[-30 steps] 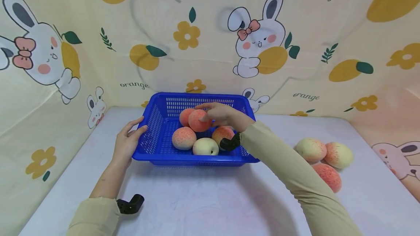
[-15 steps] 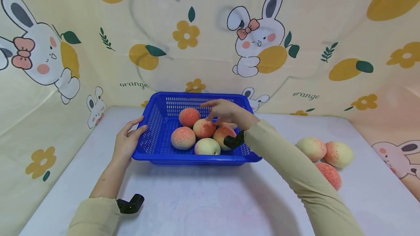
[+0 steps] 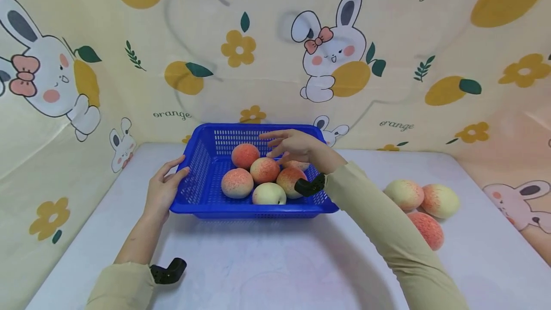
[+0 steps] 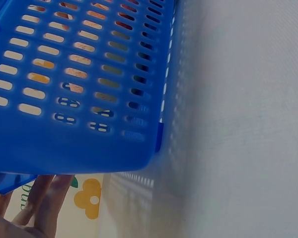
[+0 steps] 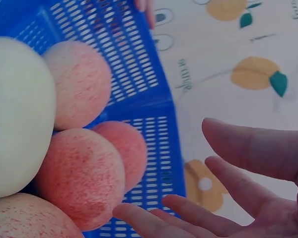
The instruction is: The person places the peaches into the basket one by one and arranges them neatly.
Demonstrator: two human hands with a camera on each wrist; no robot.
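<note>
A blue plastic basket (image 3: 202,204) with slotted walls stands on the table, with several peaches lying together inside. My left hand (image 3: 161,190) holds the basket's left rim; the left wrist view shows its fingers (image 4: 48,201) reaching past the rim's edge. Over the right part of the basket hovers my right hand (image 3: 297,146), fingers spread and nothing in them. Just below its fingertips rests a red-and-yellow peach (image 3: 264,170), between a redder peach (image 3: 245,156) and a pale one (image 3: 269,193). Another peach (image 3: 297,164) is partly hidden under the right hand.
Three more peaches lie on the white table (image 3: 258,262) to the right: a pale one (image 3: 403,194), a yellow-red one (image 3: 440,201) and a red one (image 3: 427,230), partly behind the right sleeve. A printed cloth (image 3: 267,61) rises behind the basket.
One second ago my right hand held a red peach above the others. It has let go, the peach now lies among them, and the hand has drawn slightly right. My left hand stays on the rim.
</note>
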